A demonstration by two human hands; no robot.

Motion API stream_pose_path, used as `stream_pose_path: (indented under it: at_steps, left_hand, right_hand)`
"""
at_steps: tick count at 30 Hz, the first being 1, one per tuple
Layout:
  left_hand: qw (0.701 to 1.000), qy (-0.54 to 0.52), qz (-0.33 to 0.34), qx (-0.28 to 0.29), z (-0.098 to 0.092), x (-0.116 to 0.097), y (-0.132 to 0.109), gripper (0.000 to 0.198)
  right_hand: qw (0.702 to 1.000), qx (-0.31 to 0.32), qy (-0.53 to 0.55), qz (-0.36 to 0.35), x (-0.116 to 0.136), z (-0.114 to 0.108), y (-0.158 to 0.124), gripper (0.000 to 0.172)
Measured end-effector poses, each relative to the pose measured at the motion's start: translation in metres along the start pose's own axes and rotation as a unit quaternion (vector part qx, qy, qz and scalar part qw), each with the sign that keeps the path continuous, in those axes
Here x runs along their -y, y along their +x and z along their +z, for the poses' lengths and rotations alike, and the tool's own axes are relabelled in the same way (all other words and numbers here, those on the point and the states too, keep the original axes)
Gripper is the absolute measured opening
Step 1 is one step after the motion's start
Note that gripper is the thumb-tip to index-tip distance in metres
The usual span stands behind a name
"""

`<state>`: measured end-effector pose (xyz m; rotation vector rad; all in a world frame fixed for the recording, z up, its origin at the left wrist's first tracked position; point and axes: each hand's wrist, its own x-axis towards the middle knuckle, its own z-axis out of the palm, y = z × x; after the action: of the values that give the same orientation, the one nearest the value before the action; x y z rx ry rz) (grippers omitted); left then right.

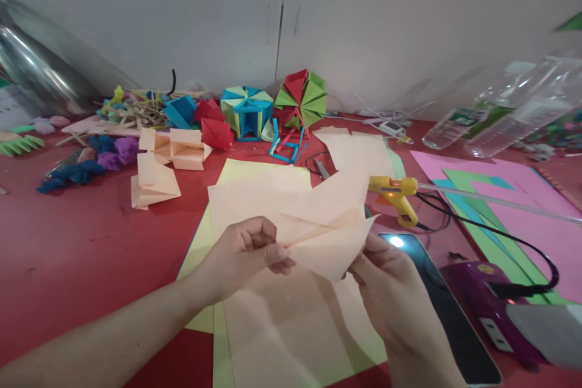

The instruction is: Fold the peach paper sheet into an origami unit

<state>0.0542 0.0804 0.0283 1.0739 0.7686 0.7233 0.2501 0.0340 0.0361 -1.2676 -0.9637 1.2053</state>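
A peach sheet of paper (331,242), folded along creases and partly curled up, is held in the air between both hands. My left hand (252,251) pinches its left corner between thumb and fingers. On the other side, my right hand (386,279) grips the right edge, with some of its fingers hidden behind the paper. Below lie flat peach sheets (282,327) on top of a yellow sheet (200,279). Several folded peach paper pieces (157,179) rest to the left, beyond my left hand.
A yellow glue gun (393,191) lies to the right, its cord running to a purple power strip (491,303). A phone (441,303) sits beside my right hand. Paper models (248,112), coloured sheets (513,200), plastic bottles (513,112) and scissors (322,170) lie further back.
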Motion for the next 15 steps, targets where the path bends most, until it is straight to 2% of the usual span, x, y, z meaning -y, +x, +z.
stream_pose_path:
  at_steps: [3, 6, 8, 12, 15]
  left_hand:
    - [1.000, -0.012, -0.018, 0.007, -0.0032, -0.0019, 0.0016, 0.025]
    - [1.000, 0.003, 0.004, -0.002, -0.0051, -0.0047, 0.0008, 0.026]
    - [0.999, 0.029, 0.014, -0.006, -0.0048, -0.0060, -0.0002, 0.026]
    - [0.994, 0.106, -0.015, -0.013, -0.0017, -0.0070, -0.0017, 0.029]
    - [0.990, 0.144, -0.008, 0.002, -0.0008, -0.0080, -0.0026, 0.026]
  right_hand:
    - [1.000, -0.005, 0.013, 0.001, 0.0002, -0.0005, 0.0001, 0.020]
    - [1.000, -0.001, 0.019, 0.005, 0.0004, -0.0010, 0.0007, 0.020]
    - [1.000, 0.000, 0.016, 0.006, 0.0002, -0.0010, 0.0013, 0.021]
    - [1.000, 0.005, 0.002, 0.013, -0.0006, -0.0007, 0.0014, 0.020]
    - [1.000, -0.004, 0.007, 0.013, 0.0004, -0.0009, 0.0004, 0.017]
